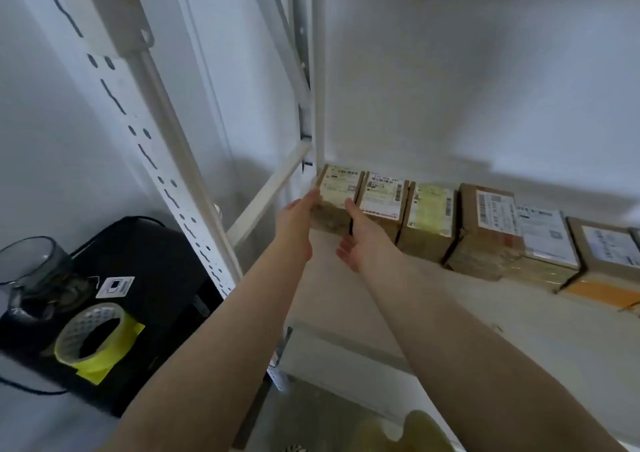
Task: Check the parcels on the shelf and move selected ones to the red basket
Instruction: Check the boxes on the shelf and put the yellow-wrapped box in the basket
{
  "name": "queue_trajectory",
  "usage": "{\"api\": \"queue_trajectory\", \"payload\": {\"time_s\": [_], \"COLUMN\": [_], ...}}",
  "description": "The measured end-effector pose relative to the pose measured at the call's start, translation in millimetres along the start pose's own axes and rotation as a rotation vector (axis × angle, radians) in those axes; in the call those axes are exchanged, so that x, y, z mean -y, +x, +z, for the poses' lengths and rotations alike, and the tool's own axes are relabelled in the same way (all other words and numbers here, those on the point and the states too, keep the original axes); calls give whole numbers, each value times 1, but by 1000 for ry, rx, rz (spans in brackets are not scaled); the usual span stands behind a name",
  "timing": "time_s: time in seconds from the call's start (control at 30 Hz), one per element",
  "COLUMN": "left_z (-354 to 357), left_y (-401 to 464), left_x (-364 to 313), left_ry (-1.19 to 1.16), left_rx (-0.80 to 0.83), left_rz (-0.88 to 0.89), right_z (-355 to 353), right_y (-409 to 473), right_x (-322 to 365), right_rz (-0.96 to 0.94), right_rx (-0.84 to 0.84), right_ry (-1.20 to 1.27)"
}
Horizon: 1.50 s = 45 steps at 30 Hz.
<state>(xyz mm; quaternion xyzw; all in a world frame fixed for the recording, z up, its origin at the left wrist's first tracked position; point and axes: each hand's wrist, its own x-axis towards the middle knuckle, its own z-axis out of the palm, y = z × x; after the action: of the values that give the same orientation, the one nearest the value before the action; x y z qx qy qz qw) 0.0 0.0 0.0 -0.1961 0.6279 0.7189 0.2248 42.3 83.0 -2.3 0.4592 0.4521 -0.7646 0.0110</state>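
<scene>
Head view: the only camera – it looks down two bare forearms into a white metal shelf (467, 316).
Parcels: a row of brown cardboard boxes with printed labels stands along the back of the shelf, side by side and touching or nearly so.
End box (337, 197): leftmost in the row, against the rear shelf post, with a pale label on its top.
Second box (382, 203): directly to its right, pressed against it.
Left hand (298, 221): fingers straight and laid against the left side of the end box; no curl round it that I can see.
Right hand (362, 236): palm turned inward, fingertips at the seam between the end box and the second box, thumb hanging loose below – whether it has any real hold yet I cannot tell.
Red basket: not in view.
Beside the shelf: a black case (138, 288) with a roll of tape (91, 335) lying on it.
Step in hand: taking the end box between both hands, probably to read its label.
Next move: squeeze in from both sides and draw the box forward without dragging its neighbour along.
</scene>
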Motion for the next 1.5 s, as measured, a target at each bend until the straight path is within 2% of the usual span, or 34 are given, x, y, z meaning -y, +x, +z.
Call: {"api": "queue_trajectory", "payload": {"time_s": [0.1, 0.33, 0.53, 0.7, 1.03, 1.17, 1.5], "left_z": [3, 13, 10, 0, -31, -34, -40], "left_y": [22, 72, 95, 102, 94, 91, 89], "left_x": [-5, -1, 7, 15, 39, 43, 46], "left_ry": [1, 38, 118, 80, -69, -105, -114], "left_rx": [-37, -8, 34, 101, 294, 326, 359], "left_rz": [14, 62, 92, 137, 254, 270, 295], "right_z": [9, 33, 39, 40, 34, 29, 25], "right_y": [12, 41, 52, 56, 63, 64, 67], "right_x": [0, -4, -7, -10, -47, -57, -64], "right_rz": [16, 26, 24, 7, -205, -282, -323], "right_rx": [10, -27, -87, -110, -69, -39, -22], "right_ry": [52, 171, 178, 174, 235, 231, 230]}}
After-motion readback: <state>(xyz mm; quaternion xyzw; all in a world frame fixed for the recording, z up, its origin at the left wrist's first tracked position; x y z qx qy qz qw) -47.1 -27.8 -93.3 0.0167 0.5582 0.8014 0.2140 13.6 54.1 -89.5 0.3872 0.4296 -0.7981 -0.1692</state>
